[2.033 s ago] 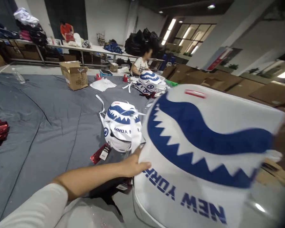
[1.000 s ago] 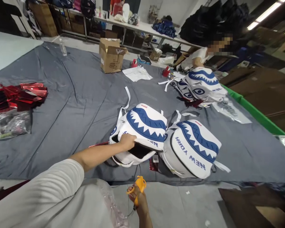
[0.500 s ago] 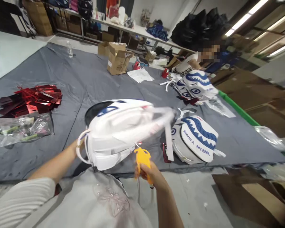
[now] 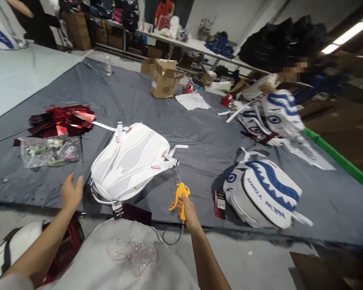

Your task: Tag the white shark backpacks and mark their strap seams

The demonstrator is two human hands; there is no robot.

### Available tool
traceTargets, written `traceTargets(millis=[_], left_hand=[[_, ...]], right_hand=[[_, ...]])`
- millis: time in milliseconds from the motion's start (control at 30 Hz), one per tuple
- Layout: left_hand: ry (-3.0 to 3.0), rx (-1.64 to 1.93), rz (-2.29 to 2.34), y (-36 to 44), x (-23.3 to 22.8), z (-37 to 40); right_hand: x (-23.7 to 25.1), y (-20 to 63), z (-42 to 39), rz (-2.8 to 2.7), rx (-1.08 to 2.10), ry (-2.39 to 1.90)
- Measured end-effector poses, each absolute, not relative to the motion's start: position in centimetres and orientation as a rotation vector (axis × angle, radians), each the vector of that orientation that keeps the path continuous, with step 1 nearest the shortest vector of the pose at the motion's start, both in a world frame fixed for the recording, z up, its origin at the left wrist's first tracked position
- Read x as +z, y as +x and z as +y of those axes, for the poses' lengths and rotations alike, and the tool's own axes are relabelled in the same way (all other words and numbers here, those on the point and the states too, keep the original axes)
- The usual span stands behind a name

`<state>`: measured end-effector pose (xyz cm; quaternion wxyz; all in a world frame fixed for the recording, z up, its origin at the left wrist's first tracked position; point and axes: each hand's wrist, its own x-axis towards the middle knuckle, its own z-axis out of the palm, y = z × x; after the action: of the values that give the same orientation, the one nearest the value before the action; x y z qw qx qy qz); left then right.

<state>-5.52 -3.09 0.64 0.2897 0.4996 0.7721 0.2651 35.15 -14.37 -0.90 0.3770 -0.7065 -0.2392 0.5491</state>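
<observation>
White mesh-backed backpack [image 4: 130,161] lies face-down on the grey-covered bench [image 4: 199,133].
Left hand [image 4: 71,193] hovers released beside it; right hand [image 4: 186,207] grasps an orange pistol-shaped air gun [image 4: 180,194].

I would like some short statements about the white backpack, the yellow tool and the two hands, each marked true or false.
1. The right hand holds the yellow tool. True.
2. The left hand grips the white backpack. False: it is open, just left of the backpack, apart from it.
3. The white backpack lies with its mesh back panel and straps facing up. True.
4. The shark-print backpack lies to the left of the white one. False: it lies to its right.
5. The red foil pieces lie on the grey cloth, beyond a clear plastic bag. True.
</observation>
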Motion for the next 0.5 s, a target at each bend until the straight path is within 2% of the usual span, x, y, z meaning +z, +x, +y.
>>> traceTargets(millis=[233, 500], left_hand=[[1.529, 0.543, 2.188, 1.3, -2.9, 1.3], [1.580, 0.510, 1.901, 3.0, -2.1, -8.0]], right_hand=[[1.2, 32.7, -14.5, -1.216, 1.249, -1.810], [4.6, 34.5, -9.7, -1.641, 1.225, -1.805]])
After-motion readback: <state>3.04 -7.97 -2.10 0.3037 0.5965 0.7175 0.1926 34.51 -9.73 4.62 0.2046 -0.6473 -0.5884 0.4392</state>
